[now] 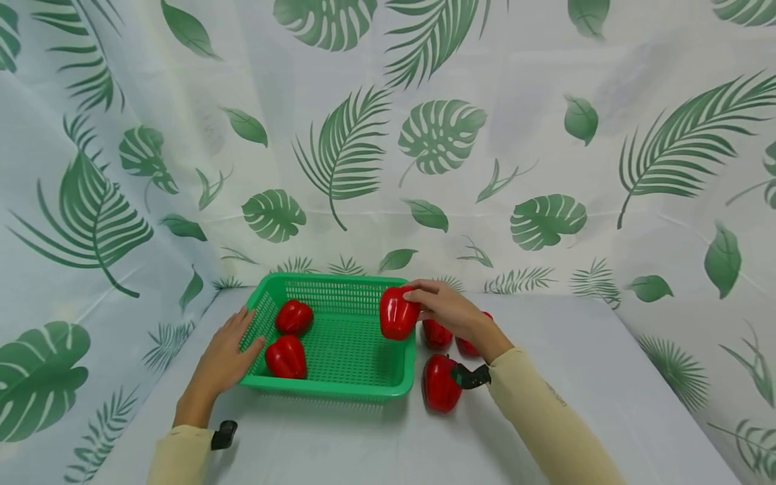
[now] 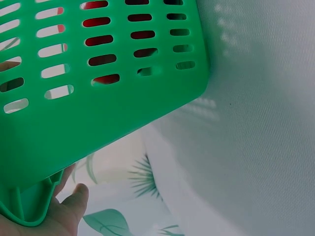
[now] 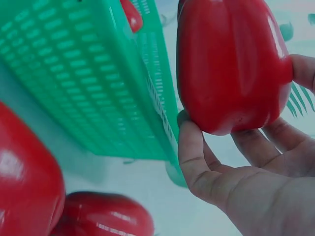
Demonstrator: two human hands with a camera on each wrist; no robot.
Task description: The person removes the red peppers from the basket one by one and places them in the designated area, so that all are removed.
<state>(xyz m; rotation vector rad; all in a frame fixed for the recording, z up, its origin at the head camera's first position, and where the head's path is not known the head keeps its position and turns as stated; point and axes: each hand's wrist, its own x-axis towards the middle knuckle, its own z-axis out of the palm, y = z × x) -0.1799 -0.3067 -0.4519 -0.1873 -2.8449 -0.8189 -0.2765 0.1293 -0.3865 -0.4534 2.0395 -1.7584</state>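
Right hand grips a red pepper over the green basket right rim, left hand flat against its left wall; two peppers inside, three peppers left on the table

Glossy red peppers, a bright green slotted basket, white backdrop printed with green leaves.

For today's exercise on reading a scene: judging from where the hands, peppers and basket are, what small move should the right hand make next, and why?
Probably lower the pepper into the basket and let go. The right hand holds it just over the right rim, two peppers already lie inside, and the left hand rests against the left wall, steadying it.
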